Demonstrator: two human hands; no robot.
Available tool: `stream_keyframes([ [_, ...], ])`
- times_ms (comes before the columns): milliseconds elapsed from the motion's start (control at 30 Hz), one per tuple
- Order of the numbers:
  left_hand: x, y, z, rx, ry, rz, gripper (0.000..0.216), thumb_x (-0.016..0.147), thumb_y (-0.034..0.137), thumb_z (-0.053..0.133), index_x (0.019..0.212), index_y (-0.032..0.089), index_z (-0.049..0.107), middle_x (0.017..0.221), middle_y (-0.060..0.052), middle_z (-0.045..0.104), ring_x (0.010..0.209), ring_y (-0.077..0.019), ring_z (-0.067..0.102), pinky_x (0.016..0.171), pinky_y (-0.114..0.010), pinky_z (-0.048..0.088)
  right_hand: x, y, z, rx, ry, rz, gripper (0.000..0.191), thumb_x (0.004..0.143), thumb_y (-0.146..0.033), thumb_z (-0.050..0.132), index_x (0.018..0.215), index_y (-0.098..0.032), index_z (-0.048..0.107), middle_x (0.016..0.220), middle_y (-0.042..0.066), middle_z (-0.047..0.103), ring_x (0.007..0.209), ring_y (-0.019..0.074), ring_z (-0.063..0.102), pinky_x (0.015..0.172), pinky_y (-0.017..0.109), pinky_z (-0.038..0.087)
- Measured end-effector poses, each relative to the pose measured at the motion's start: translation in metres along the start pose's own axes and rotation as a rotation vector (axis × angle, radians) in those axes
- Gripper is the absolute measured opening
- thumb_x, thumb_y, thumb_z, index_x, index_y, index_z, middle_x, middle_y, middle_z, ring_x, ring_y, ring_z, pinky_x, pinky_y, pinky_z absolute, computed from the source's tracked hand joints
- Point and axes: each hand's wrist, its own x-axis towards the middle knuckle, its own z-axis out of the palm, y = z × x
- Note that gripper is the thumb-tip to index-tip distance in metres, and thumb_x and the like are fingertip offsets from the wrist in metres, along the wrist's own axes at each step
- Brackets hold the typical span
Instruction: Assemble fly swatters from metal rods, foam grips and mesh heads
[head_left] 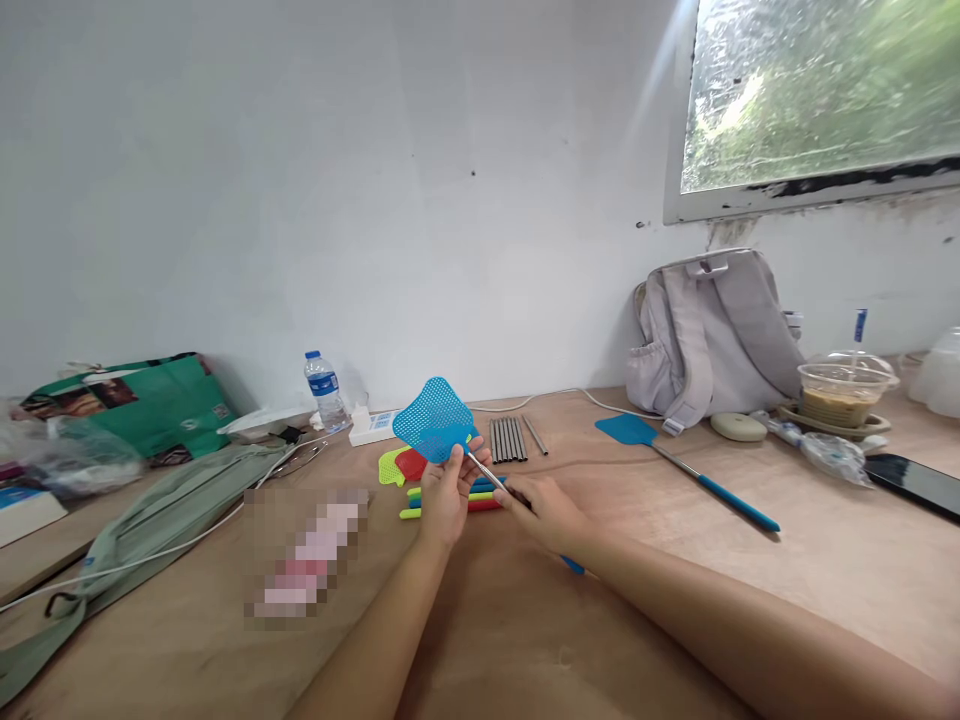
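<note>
My left hand [445, 493] pinches the lower edge of a blue mesh fly-swatter head [433, 418], held tilted above the table. My right hand [541, 508] is closed round the metal rod [484, 470] and blue handle of the same swatter, whose handle end [574, 565] pokes out under my wrist. Under my hands lie loose swatter parts: a yellow-green head [390, 467], a red head [412, 464] and coloured handles [420, 503]. A row of several metal rods [508, 439] lies just behind them. A whole blue fly swatter [679, 467] lies to the right.
On the wooden table [487, 620]: a water bottle [325, 391], a white power strip [373, 427], a green bag [142, 403], a grey-green cloth bag [157, 510], a grey backpack [712, 335], a lidded drink cup [844, 390], a phone [915, 482].
</note>
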Motion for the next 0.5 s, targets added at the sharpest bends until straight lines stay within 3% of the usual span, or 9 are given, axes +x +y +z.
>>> stream_keyframes([
  [500, -0.009, -0.004, 0.011, 0.098, -0.024, 0.048, 0.032, 0.061, 0.034, 0.071, 0.08, 0.013, 0.058, 0.081, -0.009, 0.07, 0.079, -0.0234, 0.066, 0.076, -0.038, 0.051, 0.0, 0.0, -0.004, 0.009, 0.01, 0.0, 0.032, 0.087, -0.032, 0.038, 0.057, -0.019, 0.036, 0.051, -0.004, 0.04, 0.047, 0.0092, 0.038, 0.047, 0.022, 0.023],
])
